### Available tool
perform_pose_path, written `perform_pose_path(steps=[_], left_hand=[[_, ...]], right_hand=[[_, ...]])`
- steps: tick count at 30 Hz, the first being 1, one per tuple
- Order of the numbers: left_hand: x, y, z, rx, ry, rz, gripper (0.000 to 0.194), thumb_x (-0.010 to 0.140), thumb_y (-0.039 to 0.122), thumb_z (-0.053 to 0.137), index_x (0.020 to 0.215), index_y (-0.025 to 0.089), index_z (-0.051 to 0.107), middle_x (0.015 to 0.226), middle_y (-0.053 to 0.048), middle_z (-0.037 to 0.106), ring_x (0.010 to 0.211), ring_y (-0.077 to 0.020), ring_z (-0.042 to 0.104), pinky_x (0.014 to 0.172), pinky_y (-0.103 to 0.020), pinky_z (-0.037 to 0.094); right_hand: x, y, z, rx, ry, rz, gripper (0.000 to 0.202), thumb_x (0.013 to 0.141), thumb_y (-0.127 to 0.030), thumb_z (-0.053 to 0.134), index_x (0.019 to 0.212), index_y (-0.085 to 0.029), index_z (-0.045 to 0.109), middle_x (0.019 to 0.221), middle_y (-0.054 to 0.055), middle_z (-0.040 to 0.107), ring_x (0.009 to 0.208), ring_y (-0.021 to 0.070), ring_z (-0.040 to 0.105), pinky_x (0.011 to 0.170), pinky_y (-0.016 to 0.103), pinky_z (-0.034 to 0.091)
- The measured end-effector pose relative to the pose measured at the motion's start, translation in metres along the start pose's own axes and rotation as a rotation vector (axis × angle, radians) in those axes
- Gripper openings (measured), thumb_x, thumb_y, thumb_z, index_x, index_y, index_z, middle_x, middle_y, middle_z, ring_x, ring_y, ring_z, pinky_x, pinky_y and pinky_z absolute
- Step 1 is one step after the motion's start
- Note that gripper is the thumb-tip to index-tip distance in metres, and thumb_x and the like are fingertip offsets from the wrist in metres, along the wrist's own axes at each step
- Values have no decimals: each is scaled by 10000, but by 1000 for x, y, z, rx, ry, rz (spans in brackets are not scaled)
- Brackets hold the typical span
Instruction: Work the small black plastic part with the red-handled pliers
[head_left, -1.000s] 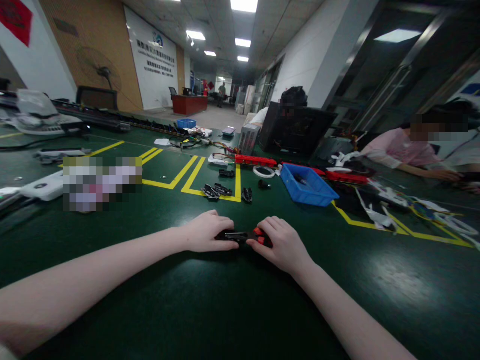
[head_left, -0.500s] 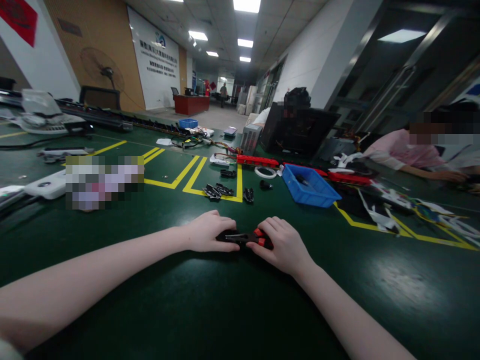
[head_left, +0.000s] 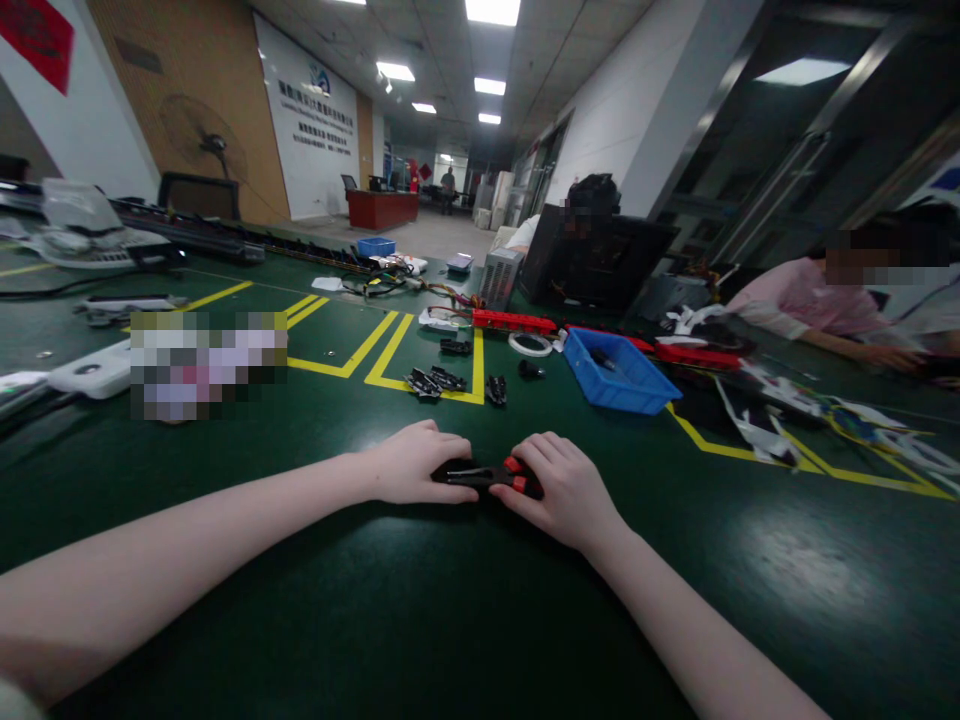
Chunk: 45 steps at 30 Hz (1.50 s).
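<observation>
My right hand [head_left: 568, 488] is closed around the red-and-black handles of a pair of pliers [head_left: 496, 478]. The jaws point left, toward my left hand [head_left: 420, 464]. That hand is pinched, thumb below and fingers above, on a small black part [head_left: 448, 468] at the tip of the pliers. My fingers cover much of the part, so its exact kind does not show. Beyond my hands lie several small black plastic-and-metal pieces [head_left: 436, 382], with another black piece [head_left: 496, 390] beside the yellow line.
A blue bin [head_left: 622, 372] stands right of the pieces, near a roll of white tape [head_left: 529, 345] and red strips [head_left: 514, 321]. A blurred-out object [head_left: 206, 368] lies left. Cables and scraps [head_left: 757, 435] are at right, where a person in pink [head_left: 795, 300] sits.
The pliers and my right hand have shifted very slightly left. My left hand stays in place on the black part. The hands of the person at right have moved a little.
</observation>
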<state>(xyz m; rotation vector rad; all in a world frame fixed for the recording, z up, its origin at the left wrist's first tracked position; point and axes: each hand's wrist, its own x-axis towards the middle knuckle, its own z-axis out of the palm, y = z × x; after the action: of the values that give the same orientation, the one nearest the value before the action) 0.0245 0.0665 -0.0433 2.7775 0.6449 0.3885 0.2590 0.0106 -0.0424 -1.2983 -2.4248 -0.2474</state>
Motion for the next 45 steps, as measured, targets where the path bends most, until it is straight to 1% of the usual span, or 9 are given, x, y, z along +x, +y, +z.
perform_pose_path(steps=[4,6,10,15,24,28,35,39,45], left_hand=[[0,1,-1,4,-7,-7,350,908,529,526,873,181,552,791,1,615,666,-160,557,726,-307,367],[0,1,-2,-2,-10,-8,350,911,526,524,882,179,553,797,1,621,670,-159,557,733,-309,368],[0,0,-2,-9,-13,-6,349,914,524,522,874,178,550,802,-2,626,679,-162,563,736,-313,366],[0,-1,-2,-29,-9,-1,360,920,529,505,871,177,556,788,-4,622,664,-157,564,732,-309,371],[-1,0,-2,-35,-3,-4,353,908,530,529,877,180,556,796,1,618,660,-155,563,727,-313,378],[-1,0,-2,-20,4,-3,339,910,519,538,893,181,556,802,7,621,665,-158,569,731,-309,381],[-1,1,-2,4,0,-7,350,905,525,542,855,178,542,777,3,608,671,-163,561,695,-291,360],[-1,2,-3,0,9,-8,346,909,520,534,862,178,547,785,-3,604,693,-169,565,686,-288,353],[-1,0,-2,-24,-1,-6,346,910,521,528,865,179,551,788,4,610,661,-157,557,722,-305,366]], right_hand=[[0,1,0,-5,49,-9,367,869,-543,552,869,-177,589,892,88,640,856,228,549,776,358,404],[0,2,0,-4,69,-15,360,871,-535,555,871,-177,589,881,84,641,850,228,555,794,363,403],[-1,3,0,-2,77,-22,358,874,-528,554,853,-171,584,845,74,637,806,215,555,759,352,399],[-1,3,0,1,50,-9,347,870,-516,565,865,-170,588,863,82,636,798,208,550,699,327,397],[-1,1,-1,26,20,-25,336,886,-513,540,849,-182,581,828,73,629,736,185,553,651,310,396],[-1,2,-1,24,34,-26,352,876,-527,550,851,-178,589,836,76,631,748,189,557,662,315,398],[-2,5,-2,3,129,-16,342,855,-509,585,895,-170,596,895,90,640,824,218,569,716,337,417],[-2,4,-3,-3,122,-7,333,852,-505,594,895,-174,598,896,86,641,822,215,566,713,337,421],[-1,2,-3,-1,91,-7,342,857,-511,586,880,-170,605,871,88,640,791,210,569,692,335,419]])
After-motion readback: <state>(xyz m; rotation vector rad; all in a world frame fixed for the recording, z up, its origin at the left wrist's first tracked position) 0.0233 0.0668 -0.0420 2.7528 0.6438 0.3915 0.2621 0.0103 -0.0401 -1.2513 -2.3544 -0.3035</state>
